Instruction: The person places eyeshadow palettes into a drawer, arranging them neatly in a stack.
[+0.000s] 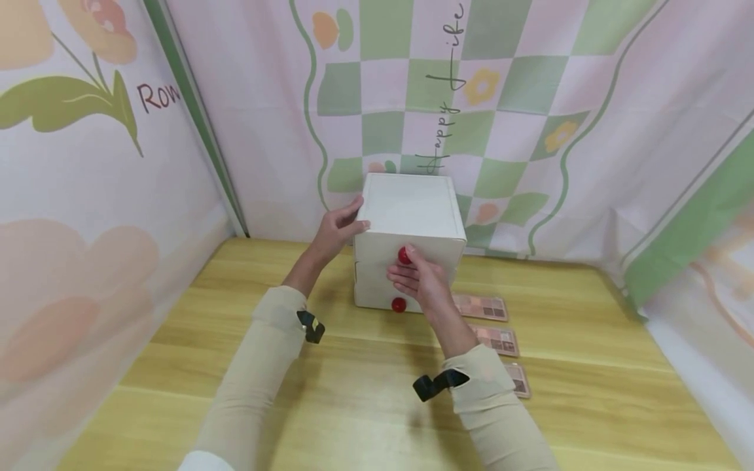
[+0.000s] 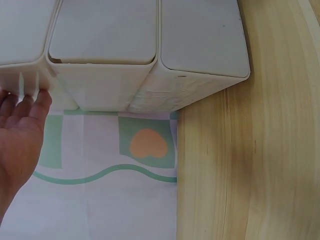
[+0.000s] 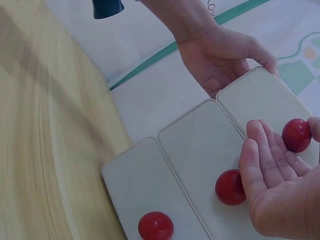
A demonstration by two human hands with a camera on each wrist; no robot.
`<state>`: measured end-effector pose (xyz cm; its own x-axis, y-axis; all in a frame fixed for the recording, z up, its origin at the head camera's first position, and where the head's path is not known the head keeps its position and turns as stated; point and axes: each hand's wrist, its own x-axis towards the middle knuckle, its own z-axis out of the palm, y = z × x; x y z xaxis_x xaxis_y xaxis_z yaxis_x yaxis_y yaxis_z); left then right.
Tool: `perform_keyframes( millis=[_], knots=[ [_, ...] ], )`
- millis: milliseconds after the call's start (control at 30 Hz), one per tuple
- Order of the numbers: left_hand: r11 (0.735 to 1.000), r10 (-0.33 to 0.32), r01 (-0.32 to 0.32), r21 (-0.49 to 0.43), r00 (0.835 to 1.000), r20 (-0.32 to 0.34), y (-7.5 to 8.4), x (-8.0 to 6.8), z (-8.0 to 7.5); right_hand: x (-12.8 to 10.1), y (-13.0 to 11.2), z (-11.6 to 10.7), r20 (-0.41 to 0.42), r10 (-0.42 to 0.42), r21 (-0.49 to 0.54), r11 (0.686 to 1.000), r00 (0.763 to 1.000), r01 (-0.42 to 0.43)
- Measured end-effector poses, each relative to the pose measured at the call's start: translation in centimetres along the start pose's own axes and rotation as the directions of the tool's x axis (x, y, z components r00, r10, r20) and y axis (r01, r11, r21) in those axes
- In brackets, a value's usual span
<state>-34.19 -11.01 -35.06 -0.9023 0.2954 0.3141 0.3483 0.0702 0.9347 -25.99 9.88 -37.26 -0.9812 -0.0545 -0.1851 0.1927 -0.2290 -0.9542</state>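
A small white drawer cabinet (image 1: 409, 206) stands on the wooden table (image 1: 353, 405) against the back cloth. Its three drawer fronts (image 3: 195, 150) each carry a red knob. My left hand (image 1: 353, 216) rests on the cabinet's upper left corner, with straight fingers against its side (image 2: 30, 102). My right hand (image 1: 412, 271) is at the front. Its thumb touches the top red knob (image 3: 296, 135), and its fingers lie straight beside it. The middle knob (image 3: 230, 186) sits by my palm and is hidden in the head view. The bottom knob (image 1: 398, 304) is free.
Three flat eyeshadow palettes (image 1: 480, 306) (image 1: 497, 339) (image 1: 518, 379) lie in a row on the table right of the cabinet, partly under my right forearm. Patterned cloth walls (image 1: 88, 261) close in the left, back and right sides.
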Motion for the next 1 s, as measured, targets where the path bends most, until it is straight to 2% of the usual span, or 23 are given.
perform_keyframes(
  millis=[333, 633, 1000],
  knots=[
    [1.000, 0.004, -0.004, -0.013, 1.000, -0.001, -0.2, 0.1, 0.0, -0.5, 0.3, -0.1, -0.003, -0.013, -0.001, 1.000, 1.000, 0.013],
    [1.000, -0.005, 0.005, -0.016, 1.000, -0.004, -0.3, 0.0, 0.0, -1.5, 0.8, -0.1, -0.028, -0.009, -0.043, 0.999, 1.000, 0.008],
    [1.000, -0.018, 0.018, -0.014, 1.000, -0.013, -0.1, 0.0, 0.0, -2.5, 1.3, 0.2, -0.032, -0.048, 0.013, 0.999, 0.998, 0.049]
  ],
)
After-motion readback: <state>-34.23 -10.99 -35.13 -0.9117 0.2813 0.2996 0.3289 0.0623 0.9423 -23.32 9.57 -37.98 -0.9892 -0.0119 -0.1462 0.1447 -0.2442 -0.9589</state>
